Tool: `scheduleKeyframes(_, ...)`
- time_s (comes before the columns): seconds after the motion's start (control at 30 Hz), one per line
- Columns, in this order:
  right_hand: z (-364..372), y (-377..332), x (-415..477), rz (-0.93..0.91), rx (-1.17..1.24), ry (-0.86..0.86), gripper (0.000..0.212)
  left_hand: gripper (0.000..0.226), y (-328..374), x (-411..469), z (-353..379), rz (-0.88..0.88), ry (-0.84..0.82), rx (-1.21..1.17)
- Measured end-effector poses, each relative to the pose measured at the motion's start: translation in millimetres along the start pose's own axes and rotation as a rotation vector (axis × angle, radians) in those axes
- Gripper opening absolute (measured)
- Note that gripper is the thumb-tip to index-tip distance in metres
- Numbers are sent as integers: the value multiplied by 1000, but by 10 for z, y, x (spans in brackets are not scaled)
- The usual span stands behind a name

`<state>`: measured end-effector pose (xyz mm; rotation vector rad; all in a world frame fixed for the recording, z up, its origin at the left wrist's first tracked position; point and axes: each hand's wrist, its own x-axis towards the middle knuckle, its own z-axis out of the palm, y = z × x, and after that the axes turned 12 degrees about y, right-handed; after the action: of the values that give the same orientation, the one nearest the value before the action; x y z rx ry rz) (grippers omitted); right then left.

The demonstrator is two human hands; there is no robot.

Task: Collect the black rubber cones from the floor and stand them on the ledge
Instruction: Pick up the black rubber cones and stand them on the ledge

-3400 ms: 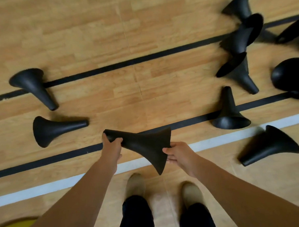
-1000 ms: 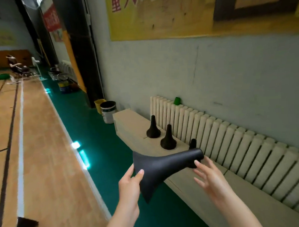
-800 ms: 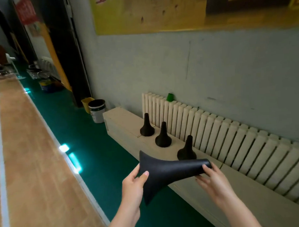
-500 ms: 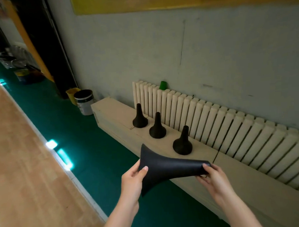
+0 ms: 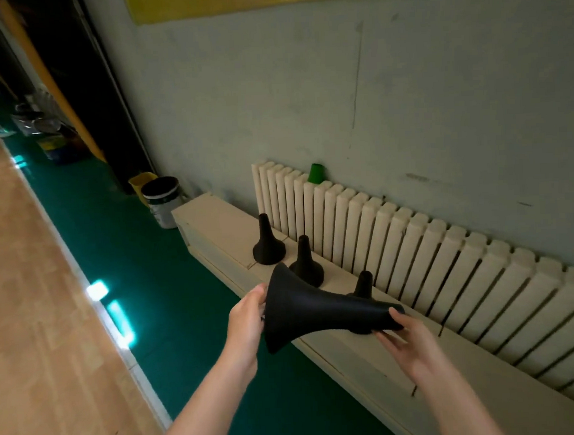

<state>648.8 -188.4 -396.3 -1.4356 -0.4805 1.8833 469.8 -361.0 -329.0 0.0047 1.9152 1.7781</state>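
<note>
I hold a black rubber cone (image 5: 316, 309) sideways in both hands, over the front edge of the cream ledge (image 5: 213, 220). My left hand (image 5: 247, 321) grips its wide flared base. My right hand (image 5: 406, 338) holds the narrow tip. Three more black cones stand upright on the ledge: the far one (image 5: 267, 246), the middle one (image 5: 305, 262), and a near one (image 5: 363, 284) partly hidden behind the held cone.
A cream radiator (image 5: 412, 244) runs along the wall behind the ledge, with a green cup (image 5: 316, 173) on top. A white bucket (image 5: 162, 201) and a yellow bin (image 5: 141, 184) stand past the ledge's far end. Green floor borders the wooden court (image 5: 35, 294).
I turned from the wooden floor with the scattered cones and walked to the ledge. The held cone has come closer to the ledge, now covering part of the nearest standing cone.
</note>
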Motion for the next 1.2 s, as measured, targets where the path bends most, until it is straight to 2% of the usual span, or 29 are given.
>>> scheduleKeyframes(0.07, 99, -107, 178, -19, 41, -1, 35, 39, 26, 139, 147, 21, 7, 54)
scheduleKeyframes(0.17, 250, -216, 382, -62, 50, -11, 48, 43, 45, 314, 303, -17, 5, 99)
scheduleKeyframes(0.27, 454, -317, 540, -139, 11, 62, 60, 41, 90, 498, 421, -66, 1, 70)
scheduleKeyframes(0.63, 1687, -458, 1304, -166, -101, 165, 68, 38, 368, 1823, 735, -165, -92, 146)
scheduleKeyframes(0.8, 2519, -380, 1785, -249, -263, 201, 69, 37, 590, 2673, 795, -228, -129, 171)
scheduleKeyframes(0.93, 3099, -217, 2168, -350, -493, 258, 64, 38, 759, 3285, 923, -266, -186, 228)
scheduleKeyframes(1.0, 3287, -103, 2307, -418, -614, 256, 60, 33, 795, 3530, 1017, -287, -213, 259)
scheduleKeyframes(1.1, 3464, 72, 2512, -476, -739, 212, 51, 12, 763, 3834, 1177, -318, -214, 322)
scheduleKeyframes(1.2, 3622, 210, 2710, -519, -868, 190, 49, 13, 626, 4072, 1359, -325, -236, 372)
